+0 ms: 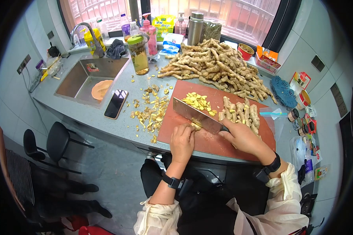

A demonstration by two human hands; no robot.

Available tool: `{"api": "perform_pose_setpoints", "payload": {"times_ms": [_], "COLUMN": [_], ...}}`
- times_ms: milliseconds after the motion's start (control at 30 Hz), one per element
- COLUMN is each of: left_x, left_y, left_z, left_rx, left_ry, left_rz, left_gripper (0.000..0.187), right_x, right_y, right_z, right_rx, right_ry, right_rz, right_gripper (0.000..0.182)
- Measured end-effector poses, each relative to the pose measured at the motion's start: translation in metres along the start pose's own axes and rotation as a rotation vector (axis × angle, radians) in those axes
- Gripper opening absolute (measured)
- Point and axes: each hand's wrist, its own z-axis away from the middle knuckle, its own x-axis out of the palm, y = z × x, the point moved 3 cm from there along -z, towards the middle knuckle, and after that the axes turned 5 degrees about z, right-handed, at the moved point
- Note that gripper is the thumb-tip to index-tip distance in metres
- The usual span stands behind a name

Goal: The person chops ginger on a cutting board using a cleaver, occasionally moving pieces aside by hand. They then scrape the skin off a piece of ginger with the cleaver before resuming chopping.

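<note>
Left hand (182,141) pins pale ginger (196,125); right hand (242,137) fingers grip cleaver (198,115).

Ginger heap (215,64) behind — board (208,143) front bare

One knife (196,114) — one phone (116,103)

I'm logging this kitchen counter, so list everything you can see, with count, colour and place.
cutting board: one, reddish, counter front
cleaver: one, steel, on board
sliced ginger: pile, yellow, board top
peeled ginger: several, tan, board right
raw ginger: big heap, tan, behind board
peelings: scattered, left of board
phone: one, black, beside sink
sink: one, steel, left
jar: one, green lid
left hand: holds ginger piece
right hand: grips cleaver
</note>
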Motion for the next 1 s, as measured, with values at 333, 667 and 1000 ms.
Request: {"api": "perform_pose_setpoints", "payload": {"times_ms": [333, 667, 1000], "left_x": [0.002, 0.001, 0.002], "left_y": [-0.001, 0.000, -0.001], "left_z": [0.001, -0.001, 0.000], "left_rx": [-0.013, -0.015, -0.024], "left_ry": [-0.008, -0.019, -0.026], "left_rz": [-0.013, -0.021, -0.026], "left_gripper": [0.015, 0.014, 0.013], "right_x": [0.001, 0.012, 0.013], "right_y": [-0.006, -0.017, -0.014], "right_z": [-0.001, -0.011, -0.015], "right_rx": [-0.015, -0.049, -0.047], "right_ry": [-0.007, 0.022, -0.020], "right_rz": [0.071, 0.145, 0.063], "right_gripper": [0.035, 0.033, 0.032]}}
